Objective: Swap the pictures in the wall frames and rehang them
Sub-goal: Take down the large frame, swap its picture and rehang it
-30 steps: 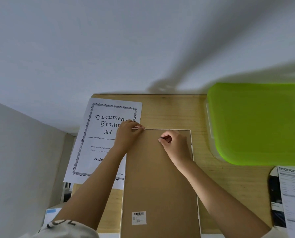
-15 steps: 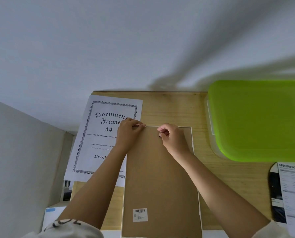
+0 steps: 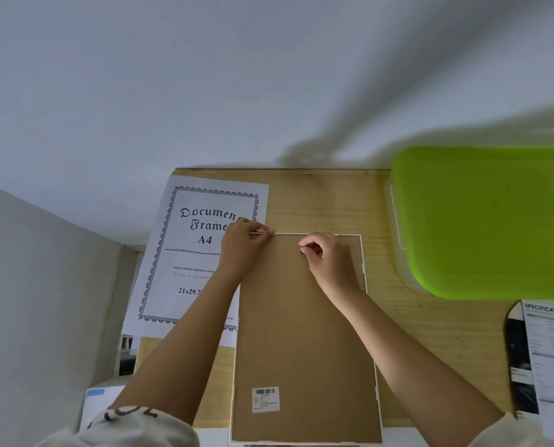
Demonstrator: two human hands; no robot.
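Head view looks down on my light wooden counter (image 3: 430, 333), where the white-rimmed picture frame (image 3: 362, 253) lies face down in the middle, its brown fibreboard backing (image 3: 304, 333) up and a barcode sticker (image 3: 265, 399) near the close edge. My left hand (image 3: 243, 246) pinches the frame's far left corner. My right hand (image 3: 327, 259) sits curled on the backing near the far edge; whether it grips anything I cannot tell. A printed white "Document Frame A4" sheet (image 3: 188, 253) lies along the frame's left side, and a green-lidded plastic box (image 3: 482, 221) stands to the right.

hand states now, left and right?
Left hand: grips the frame at its top-left corner.
Right hand: curled against the backing board; whether it pinches anything cannot be told.
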